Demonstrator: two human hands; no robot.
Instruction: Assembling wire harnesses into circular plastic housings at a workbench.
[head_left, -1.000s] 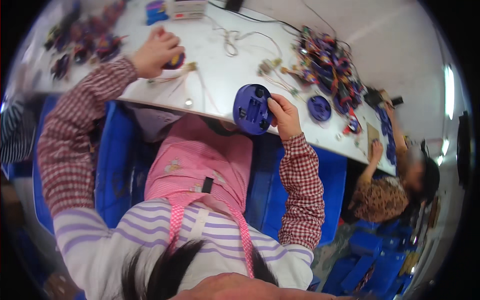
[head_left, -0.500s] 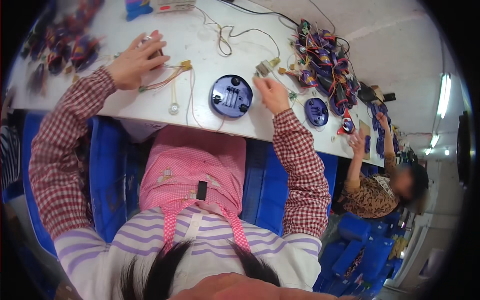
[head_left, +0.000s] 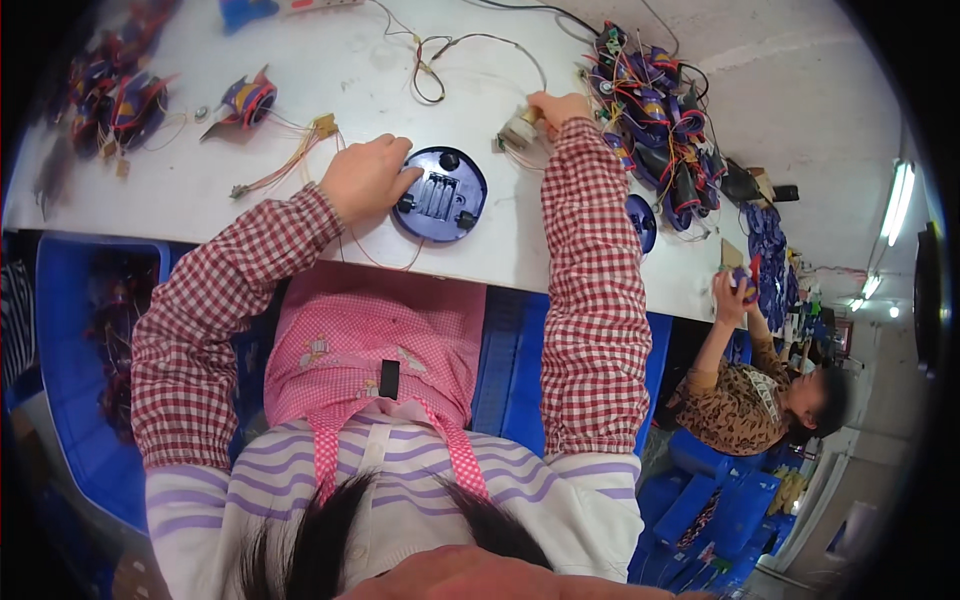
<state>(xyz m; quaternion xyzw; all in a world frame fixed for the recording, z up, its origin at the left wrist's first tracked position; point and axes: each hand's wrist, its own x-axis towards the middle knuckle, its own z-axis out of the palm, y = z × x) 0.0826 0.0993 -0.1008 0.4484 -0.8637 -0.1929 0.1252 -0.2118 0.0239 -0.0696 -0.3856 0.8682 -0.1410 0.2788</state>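
Observation:
A round dark-purple plastic base (head_left: 440,190) lies on the table before me, its inside showing a slotted compartment and black round parts. At its left rim is my left hand (head_left: 370,178), the thumb against the edge and the other fingers curled; what they grip is hidden. Farther right, my right hand (head_left: 562,110) is closed on the end of a small grey block with a yellowish part (head_left: 518,130), where a thin cord ends. A purple-and-red finned part (head_left: 245,102) lies left, wired to a small yellowish block (head_left: 325,126).
Wired purple-and-red parts are heaped at the right (head_left: 655,110) and far left (head_left: 115,105). A second purple base (head_left: 642,222) lies beyond my right sleeve. Blue bins (head_left: 100,370) stand below the table edge. A co-worker (head_left: 735,400) handles a part at the right.
My left hand has let go of the finned part and come right to the purple base. My right hand has moved farther out and taken hold of the small grey block.

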